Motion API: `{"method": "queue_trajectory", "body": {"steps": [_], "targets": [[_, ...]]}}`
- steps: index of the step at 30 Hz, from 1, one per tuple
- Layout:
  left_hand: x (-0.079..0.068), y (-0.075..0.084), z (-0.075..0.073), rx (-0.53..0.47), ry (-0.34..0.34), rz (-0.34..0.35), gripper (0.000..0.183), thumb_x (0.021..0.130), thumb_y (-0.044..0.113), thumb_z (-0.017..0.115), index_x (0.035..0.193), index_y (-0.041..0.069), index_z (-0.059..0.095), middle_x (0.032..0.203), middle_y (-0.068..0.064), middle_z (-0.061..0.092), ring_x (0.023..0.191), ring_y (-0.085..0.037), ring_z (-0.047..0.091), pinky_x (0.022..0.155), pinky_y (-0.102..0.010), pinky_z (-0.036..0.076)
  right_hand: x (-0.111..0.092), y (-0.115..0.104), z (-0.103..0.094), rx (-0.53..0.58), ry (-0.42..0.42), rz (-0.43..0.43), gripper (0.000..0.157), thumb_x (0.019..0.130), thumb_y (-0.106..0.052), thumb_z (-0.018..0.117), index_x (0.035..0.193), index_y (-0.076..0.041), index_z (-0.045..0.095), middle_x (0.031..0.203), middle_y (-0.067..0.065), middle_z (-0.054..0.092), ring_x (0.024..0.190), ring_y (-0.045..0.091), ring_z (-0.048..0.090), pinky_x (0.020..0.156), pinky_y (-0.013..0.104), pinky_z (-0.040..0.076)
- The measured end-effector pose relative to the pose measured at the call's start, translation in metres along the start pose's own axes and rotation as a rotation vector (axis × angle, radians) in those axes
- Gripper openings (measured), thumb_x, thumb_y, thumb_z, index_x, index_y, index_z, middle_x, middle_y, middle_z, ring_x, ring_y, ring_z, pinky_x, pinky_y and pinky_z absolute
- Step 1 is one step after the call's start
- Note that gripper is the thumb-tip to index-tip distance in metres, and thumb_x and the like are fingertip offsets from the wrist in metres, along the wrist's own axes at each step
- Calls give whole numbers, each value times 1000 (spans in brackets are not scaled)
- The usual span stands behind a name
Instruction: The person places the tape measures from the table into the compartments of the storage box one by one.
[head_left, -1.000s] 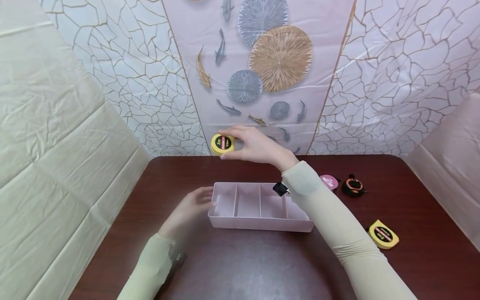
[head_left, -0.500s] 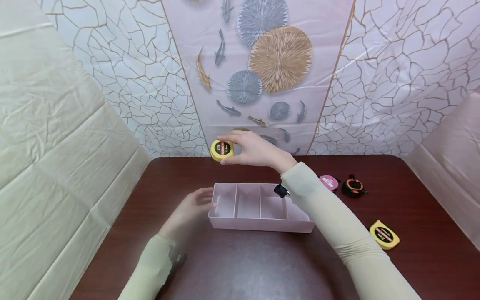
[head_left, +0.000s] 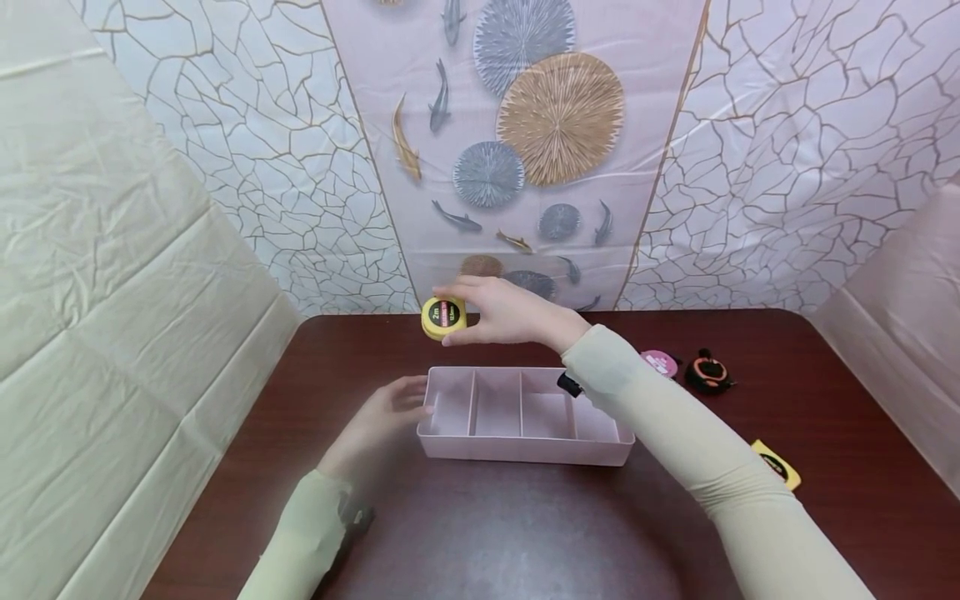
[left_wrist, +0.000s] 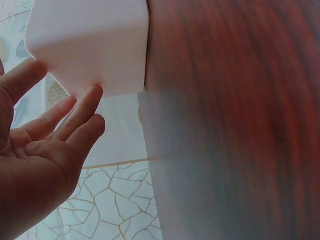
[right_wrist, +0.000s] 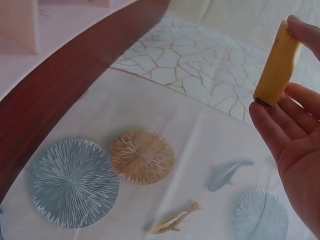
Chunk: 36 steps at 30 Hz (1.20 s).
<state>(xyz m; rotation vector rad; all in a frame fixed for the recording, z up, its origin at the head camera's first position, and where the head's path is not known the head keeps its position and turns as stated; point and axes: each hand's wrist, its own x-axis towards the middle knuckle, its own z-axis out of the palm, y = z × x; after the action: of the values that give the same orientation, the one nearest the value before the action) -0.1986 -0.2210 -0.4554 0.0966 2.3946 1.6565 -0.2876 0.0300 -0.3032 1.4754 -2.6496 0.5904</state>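
Observation:
My right hand [head_left: 517,312] pinches a yellow tape measure [head_left: 442,317] between thumb and fingers, in the air beyond the back rim of a pale pink divided organizer box [head_left: 525,451]. The tape measure's narrow side [right_wrist: 277,65] shows in the right wrist view. At the box's left end is my left hand [head_left: 378,421], fingers loosely extended. The left wrist view has its fingertips [left_wrist: 94,92] right at the box's end wall [left_wrist: 100,55]. The box's compartments are bare where visible; the right sleeve overlaps its right end.
Right of the box on the dark wooden table [head_left: 517,533] lie a pink tape measure [head_left: 660,363] and a black and orange one [head_left: 708,372]. Another yellow tape measure [head_left: 780,467] lies nearer, partly behind the right sleeve. Patterned cloth [head_left: 558,117] hangs behind the table.
My right hand has come down with the yellow tape measure, closer to the box's back rim. The right forearm now covers more of the other yellow tape measure. The left hand stays put.

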Motion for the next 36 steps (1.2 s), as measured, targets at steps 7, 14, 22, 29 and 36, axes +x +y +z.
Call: {"method": "queue_trajectory", "body": {"steps": [7,14,22,29,36], "targets": [[0,0,1,-32,-13,11,79,78,53,83,144,20,54,137,-2,62,124,-19,59,103,-46,49,0,-2,12,-44,-50,-59,73,89,-49,74,146,-8,52,133,7,58,105,18,61,93,34,50],[2,0,0,0,-13,38,78,80,49,83,144,17,54,139,-7,60,125,-22,59,102,-47,50,-1,-6,26,-89,-90,-104,71,88,-47,76,144,-8,55,121,2,60,98,16,61,88,30,50],[5,-2,-2,63,-6,80,56,90,27,79,140,17,56,137,-10,61,122,-26,61,101,-48,51,-3,-13,36,-98,-148,-109,72,88,-46,76,145,-8,54,122,0,60,98,10,59,87,26,50],[5,-2,-1,42,-6,66,57,89,27,79,140,18,56,137,-10,62,121,-24,61,100,-46,51,-5,-13,41,-106,-146,-123,71,88,-45,77,143,-6,55,121,1,61,97,13,60,86,28,50],[6,-1,-2,70,1,69,57,89,29,80,139,19,56,136,-9,62,122,-25,61,101,-48,51,-6,-10,48,-94,-141,-111,70,87,-43,77,141,-2,57,118,3,62,93,13,59,83,29,50]]}}
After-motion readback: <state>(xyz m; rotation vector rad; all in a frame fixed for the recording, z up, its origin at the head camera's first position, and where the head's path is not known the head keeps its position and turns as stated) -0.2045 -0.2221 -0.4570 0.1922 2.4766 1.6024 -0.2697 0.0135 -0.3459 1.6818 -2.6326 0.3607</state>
